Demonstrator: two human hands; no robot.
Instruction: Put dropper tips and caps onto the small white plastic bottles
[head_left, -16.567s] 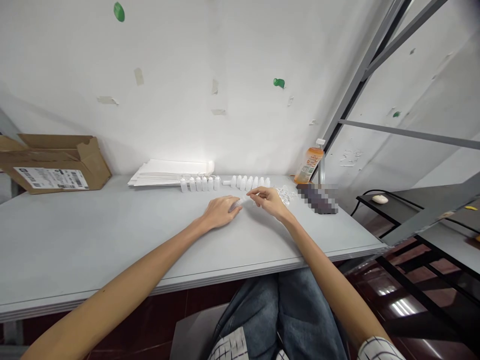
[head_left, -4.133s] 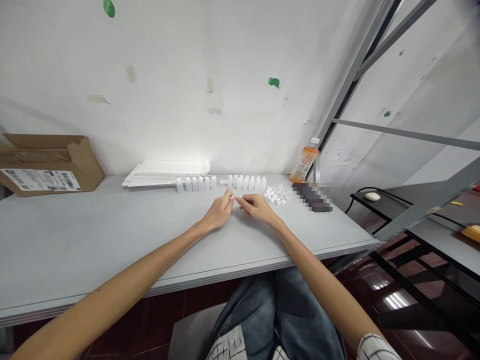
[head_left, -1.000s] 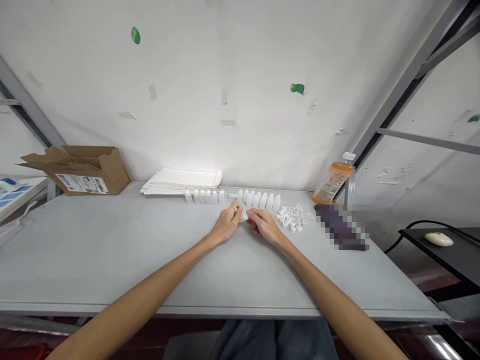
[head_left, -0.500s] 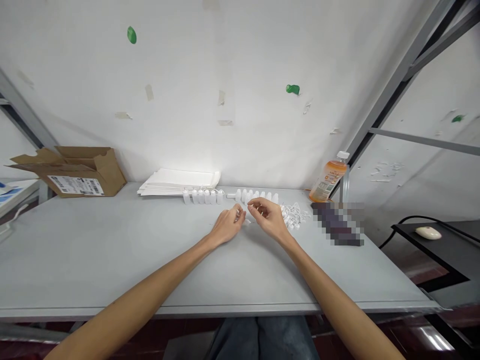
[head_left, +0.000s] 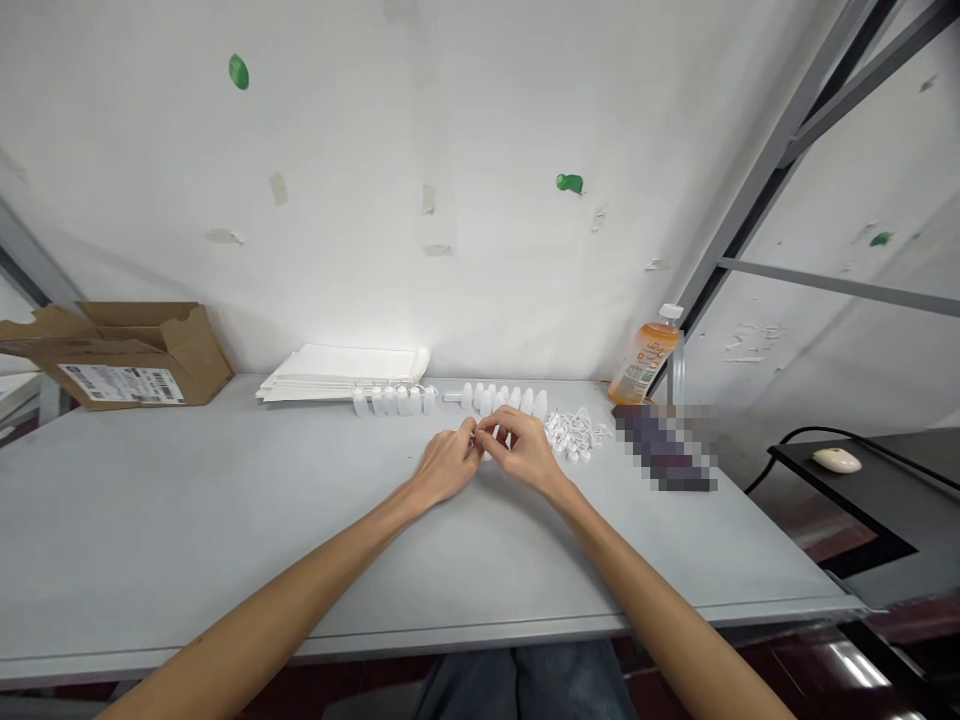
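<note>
My left hand (head_left: 444,465) and my right hand (head_left: 522,447) meet at the middle of the grey table (head_left: 225,520), fingertips pinched together on a small white bottle that is mostly hidden between them. Behind my hands stand two rows of small white bottles, one on the left (head_left: 394,401) and one on the right (head_left: 504,399). A loose pile of small white caps (head_left: 571,435) lies just right of my right hand.
A stack of white sheets (head_left: 341,362) lies against the wall. An open cardboard box (head_left: 120,352) sits at the far left. An orange drink bottle (head_left: 641,364) stands by the metal frame, next to a blurred dark object (head_left: 664,447). A black side table with a white mouse (head_left: 836,459) stands right.
Half a second ago my hands were slightly apart with the right one raised; now the fingertips have come together again. The view has shifted slightly.
</note>
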